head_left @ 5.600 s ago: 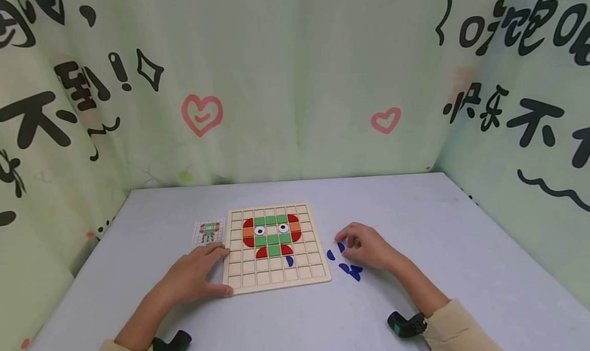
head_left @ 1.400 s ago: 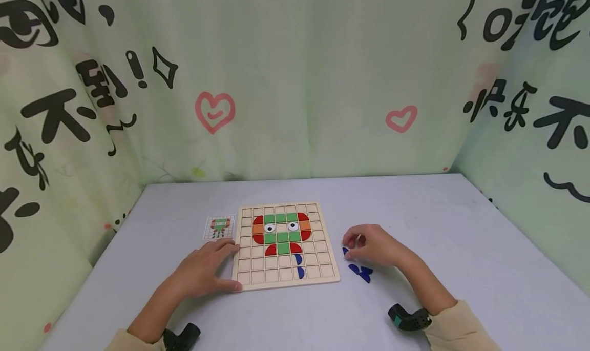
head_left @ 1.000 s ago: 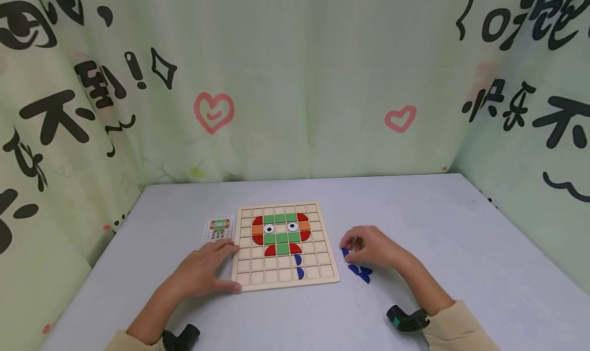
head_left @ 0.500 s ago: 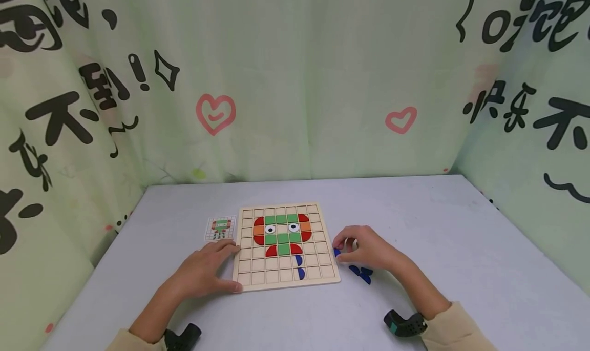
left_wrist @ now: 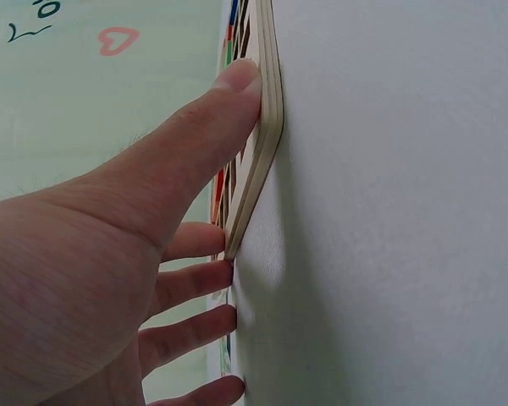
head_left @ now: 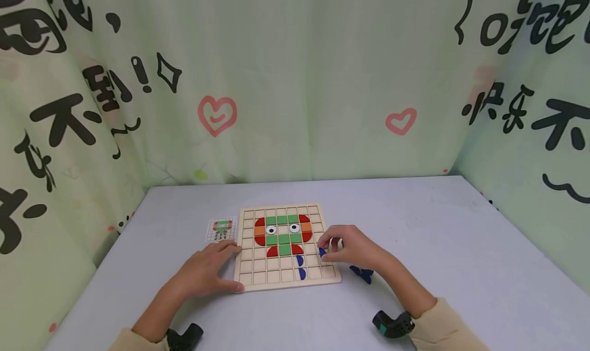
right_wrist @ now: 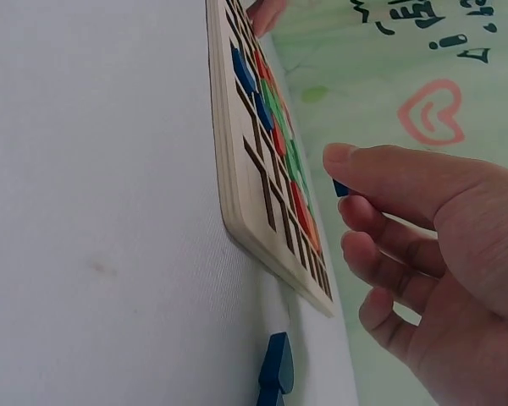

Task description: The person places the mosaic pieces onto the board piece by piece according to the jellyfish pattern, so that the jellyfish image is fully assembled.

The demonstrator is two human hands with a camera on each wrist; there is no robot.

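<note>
A wooden grid board (head_left: 258, 279) lies on the table with red, orange, green and eye-printed pieces forming a face. Two blue half-round pieces, an upper one (head_left: 300, 260) and a lower one (head_left: 302, 273), sit below the red piece on the right. My right hand (head_left: 354, 247) pinches another blue half-round piece (head_left: 322, 251) between thumb and index finger, over the board's right side; the right wrist view shows only a bit of this piece (right_wrist: 341, 188). My left hand (head_left: 203, 269) rests at the board's left edge, its thumb (left_wrist: 237, 76) on the near corner and fingers spread along the side.
A small picture card (head_left: 222, 229) showing a coloured figure on a grid lies left of the board. Several loose blue pieces (head_left: 362, 273) lie together on the table (head_left: 415, 223), partly behind my right forearm. Printed curtains (head_left: 295, 84) enclose the table's back and sides.
A second blue piece has joined the first on the board. My right hand has since taken another from the table and carried it left over the board. My left hand stays at the edge.
</note>
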